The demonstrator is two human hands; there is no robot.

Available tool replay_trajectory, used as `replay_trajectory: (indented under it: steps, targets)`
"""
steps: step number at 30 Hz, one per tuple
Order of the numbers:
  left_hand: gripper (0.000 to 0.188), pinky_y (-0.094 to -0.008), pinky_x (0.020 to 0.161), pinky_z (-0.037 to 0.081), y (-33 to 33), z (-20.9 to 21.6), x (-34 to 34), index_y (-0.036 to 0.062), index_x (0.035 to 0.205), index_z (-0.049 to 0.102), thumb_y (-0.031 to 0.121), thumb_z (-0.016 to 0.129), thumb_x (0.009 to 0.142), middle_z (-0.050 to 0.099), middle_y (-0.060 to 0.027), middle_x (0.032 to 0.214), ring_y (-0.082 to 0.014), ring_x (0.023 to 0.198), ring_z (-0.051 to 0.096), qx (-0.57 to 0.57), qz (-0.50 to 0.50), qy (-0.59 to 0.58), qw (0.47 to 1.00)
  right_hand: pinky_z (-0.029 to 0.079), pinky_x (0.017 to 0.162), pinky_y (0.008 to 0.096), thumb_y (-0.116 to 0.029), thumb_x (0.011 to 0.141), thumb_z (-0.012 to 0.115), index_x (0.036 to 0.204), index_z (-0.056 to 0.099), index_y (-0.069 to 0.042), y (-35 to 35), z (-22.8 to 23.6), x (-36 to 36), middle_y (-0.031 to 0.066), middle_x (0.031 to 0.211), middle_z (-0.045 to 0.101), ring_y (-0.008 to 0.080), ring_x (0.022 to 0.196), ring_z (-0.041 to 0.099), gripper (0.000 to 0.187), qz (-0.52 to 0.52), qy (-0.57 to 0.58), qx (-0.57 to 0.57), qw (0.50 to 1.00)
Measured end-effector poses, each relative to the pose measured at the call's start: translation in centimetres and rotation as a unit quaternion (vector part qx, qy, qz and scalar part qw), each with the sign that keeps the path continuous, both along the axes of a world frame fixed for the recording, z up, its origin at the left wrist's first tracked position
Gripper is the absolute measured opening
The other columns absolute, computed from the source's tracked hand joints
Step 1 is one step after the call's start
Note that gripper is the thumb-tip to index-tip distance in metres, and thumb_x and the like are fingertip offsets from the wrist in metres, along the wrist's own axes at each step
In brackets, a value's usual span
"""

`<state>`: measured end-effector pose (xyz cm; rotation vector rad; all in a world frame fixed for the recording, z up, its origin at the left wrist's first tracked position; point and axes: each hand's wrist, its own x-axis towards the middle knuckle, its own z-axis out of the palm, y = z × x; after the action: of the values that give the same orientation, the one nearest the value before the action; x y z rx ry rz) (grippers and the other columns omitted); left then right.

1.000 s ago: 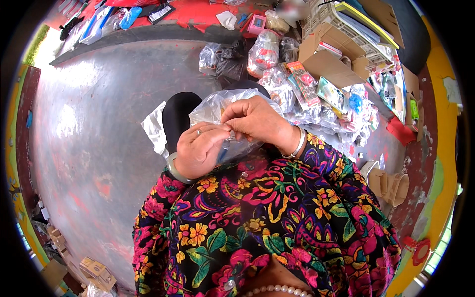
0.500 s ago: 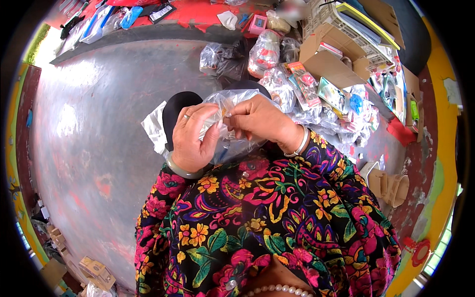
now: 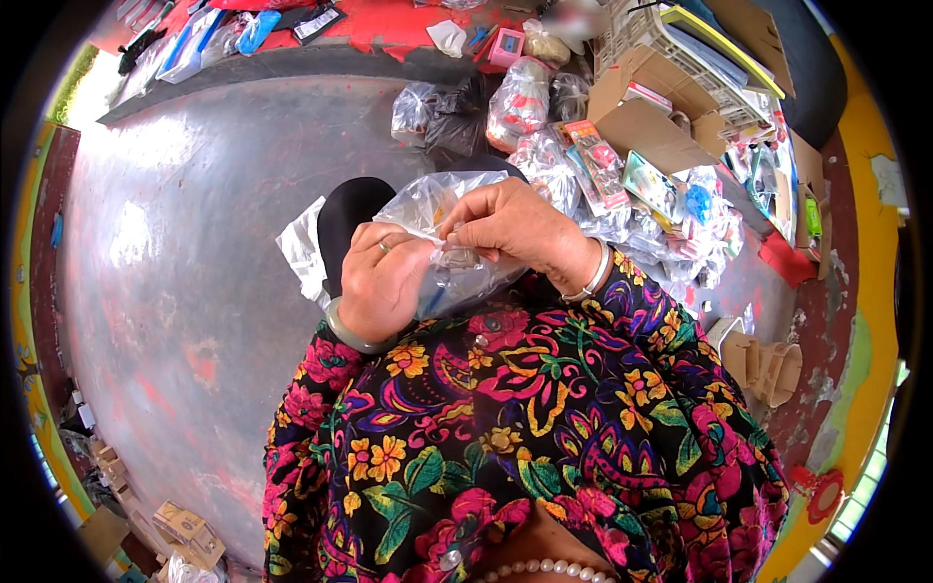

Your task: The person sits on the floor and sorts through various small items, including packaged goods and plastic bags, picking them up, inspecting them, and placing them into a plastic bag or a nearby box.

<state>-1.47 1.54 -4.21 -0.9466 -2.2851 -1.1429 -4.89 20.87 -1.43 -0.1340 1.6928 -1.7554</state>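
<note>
A clear plastic bag (image 3: 416, 201) lies over my lap, crinkled and see-through. My left hand (image 3: 381, 282) is closed on the bag's edge, its fingers curled inward. Facing it, my right hand (image 3: 525, 233) pinches the same plastic between thumb and forefinger. The two sets of fingertips almost meet at the gathered edge. What lies inside the bag, under my hands, is too blurred to name. A white plastic sheet (image 3: 306, 253) sticks out to the left of my dark-clad knee (image 3: 352, 209).
To the right lies a heap of clear packaged goods (image 3: 671, 228). Behind it stand an opened cardboard box (image 3: 651, 126) and a cream plastic crate (image 3: 632, 44). A black bag (image 3: 457, 117) sits ahead. Grey floor (image 3: 185, 291) stretches left, toward a red-topped ledge (image 3: 369, 39).
My left hand's fingers have curled from spread to closed and turned inward on the plastic. My right hand stays nearly in place, still pinching.
</note>
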Motion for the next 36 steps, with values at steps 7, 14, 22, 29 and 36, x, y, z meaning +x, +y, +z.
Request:
replay_trajectory:
  steps: [7,14,22,29,36]
  targets:
    - [0.021,-0.0323,0.066,0.043,0.1,0.6,0.2,0.0018,0.080,0.059,-0.001,0.061,0.060,0.059,-0.0063,0.077,-0.0216,0.073,0.055,-0.072,-0.096,0.092,0.988,0.034,0.047,0.0185,-0.002,0.068,0.063,0.078,0.061,0.001,0.0,-0.3,0.0,0.0008,0.065,0.056,0.0045,0.053,0.046,0.010,0.027,-0.007,-0.003,1.000]
    - [0.009,-0.0304,0.067,0.044,0.2,0.2,0.3,0.0001,0.084,0.058,-0.002,0.056,0.076,0.059,-0.0087,0.081,-0.0242,0.075,0.056,0.032,-0.026,-0.111,0.993,0.042,0.061,0.0209,0.001,0.068,0.059,0.093,0.049,-0.002,-0.3,-2.1,0.2,0.0033,0.076,0.057,0.0073,0.070,0.052,0.028,-0.019,0.067,-0.042,0.997]
    - [0.010,-0.0254,0.062,0.045,0.9,-0.2,-0.6,-0.0015,0.083,0.060,-0.001,0.061,0.074,0.058,-0.0090,0.077,-0.0174,0.071,0.057,0.105,0.001,-0.300,0.948,0.044,0.063,0.0231,0.004,0.069,0.055,0.095,0.046,-0.001,-0.8,-2.7,0.7,0.0045,0.074,0.057,0.0080,0.071,0.054,0.028,-0.078,0.168,-0.062,0.981]
    - [0.007,-0.0244,0.059,0.044,0.6,-0.7,-1.3,-0.0014,0.080,0.060,-0.001,0.060,0.073,0.058,-0.0075,0.075,-0.0156,0.065,0.057,0.089,-0.013,-0.330,0.940,0.045,0.060,0.0300,0.002,0.072,0.054,0.091,0.047,-0.001,-1.0,-1.4,1.5,0.0115,0.074,0.056,0.0231,0.069,0.058,0.020,-0.045,0.374,0.101,0.921]
    - [0.006,-0.0258,0.057,0.044,1.0,-1.5,-1.1,-0.0010,0.077,0.059,0.000,0.060,0.071,0.057,-0.0084,0.072,-0.0174,0.062,0.056,0.087,-0.005,-0.316,0.945,0.044,0.060,0.0395,-0.002,0.072,0.052,0.081,0.049,-0.002,-1.1,-2.4,0.9,0.0163,0.073,0.055,0.0345,0.068,0.055,0.010,-0.018,0.534,0.194,0.823]
